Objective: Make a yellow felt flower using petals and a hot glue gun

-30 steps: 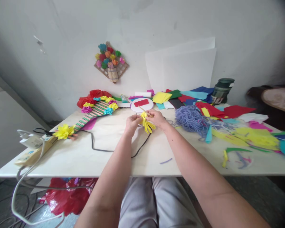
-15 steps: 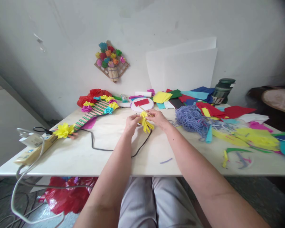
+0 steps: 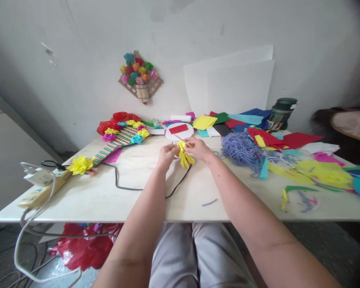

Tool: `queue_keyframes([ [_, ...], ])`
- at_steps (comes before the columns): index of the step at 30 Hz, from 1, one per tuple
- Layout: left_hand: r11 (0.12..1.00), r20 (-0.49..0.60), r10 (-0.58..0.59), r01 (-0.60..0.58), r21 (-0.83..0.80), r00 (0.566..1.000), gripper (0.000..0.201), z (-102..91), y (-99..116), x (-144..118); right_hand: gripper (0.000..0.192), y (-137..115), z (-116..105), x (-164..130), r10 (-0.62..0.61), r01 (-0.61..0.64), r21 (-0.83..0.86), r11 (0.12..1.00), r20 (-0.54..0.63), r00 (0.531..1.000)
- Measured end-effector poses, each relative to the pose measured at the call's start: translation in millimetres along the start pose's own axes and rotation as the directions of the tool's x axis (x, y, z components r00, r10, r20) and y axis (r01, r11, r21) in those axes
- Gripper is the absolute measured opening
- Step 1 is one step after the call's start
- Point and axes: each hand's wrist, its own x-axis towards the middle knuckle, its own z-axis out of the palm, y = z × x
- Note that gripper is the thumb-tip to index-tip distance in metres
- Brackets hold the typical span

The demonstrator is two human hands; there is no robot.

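A bunch of yellow paper (image 3: 185,160) is held over the middle of the white table (image 3: 108,206), the left hand (image 3: 167,155) pinching it from the left with fingertips together, the right hand (image 3: 199,149) likewise from the right, where a thin stick (image 3: 180,138) projects. Beyond lies a white oval (image 3: 167,133) bearing a red rectangle (image 3: 178,129); far left, a flower-trimmed woven piece (image 3: 124,138); right, heaped blue-violet yarn (image 3: 241,152).

Head view — looking forward and down, table (image 3: 195,208) near, wall (image 3: 222,28) beyond
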Motion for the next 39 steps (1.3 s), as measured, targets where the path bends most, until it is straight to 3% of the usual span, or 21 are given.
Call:
queue_keyframes([
  [15, 0.987, 0.013, -0.099, 0.100, -0.130, 0.995, 0.028, -3.3, -3, 3, 0.004, -8, 3, -3, 0.004, -0.005, 0.036, 0.999, 0.012, 1.000],
  [21, 0.995, -0.058, -0.038, 0.032, -0.095, 0.998, 0.044, -0.5, 2, 0, 0.002, -11, 3, -4, -0.029, 0.030, -0.038, 0.999, 0.036, 0.999],
  [28, 0.999, -0.070, 0.030, -0.028, 0.029, 0.997, 0.039, 4.4, 4, -2, 0.012, -7, 4, -2, -0.038, 0.037, -0.121, 0.992, -0.003, 0.999],
  [39, 0.996, 0.025, 0.083, -0.084, 0.041, 0.996, 0.040, 3.2, -4, 2, 0.011, -7, 1, -3, -0.038, 0.041, -0.096, 0.995, 0.036, 0.999],
])
